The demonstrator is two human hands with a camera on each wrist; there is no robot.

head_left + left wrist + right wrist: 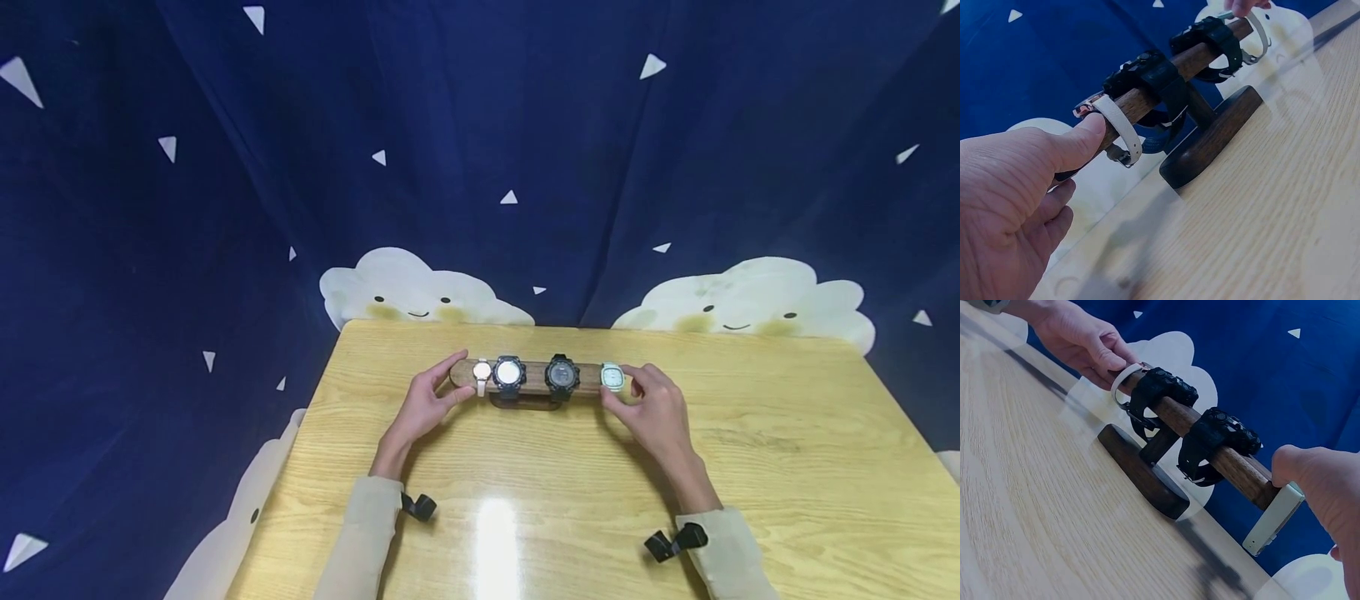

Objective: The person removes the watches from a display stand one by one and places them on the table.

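Observation:
A dark wooden watch stand [536, 377] stands on the table, its crossbar level above a rounded base [1213, 137]. My left hand [426, 407] grips the crossbar's left end, thumb close by a small white-strapped watch [1121, 128]. Two chunky black watches, one left of centre [509, 372] and one right of centre [562, 377], are strapped around the bar. At the right end, my right hand [656, 410] pinches a pale mint watch [612, 377] between thumb and fingers. In the right wrist view its pale strap [1274, 519] hangs at the bar's tip.
The light wood table [787, 467] extends in front and to the right of the stand. A dark blue curtain [450, 100] with white triangles and smiling clouds hangs behind the table and along its left side. Each wrist wears a small black camera [423, 507].

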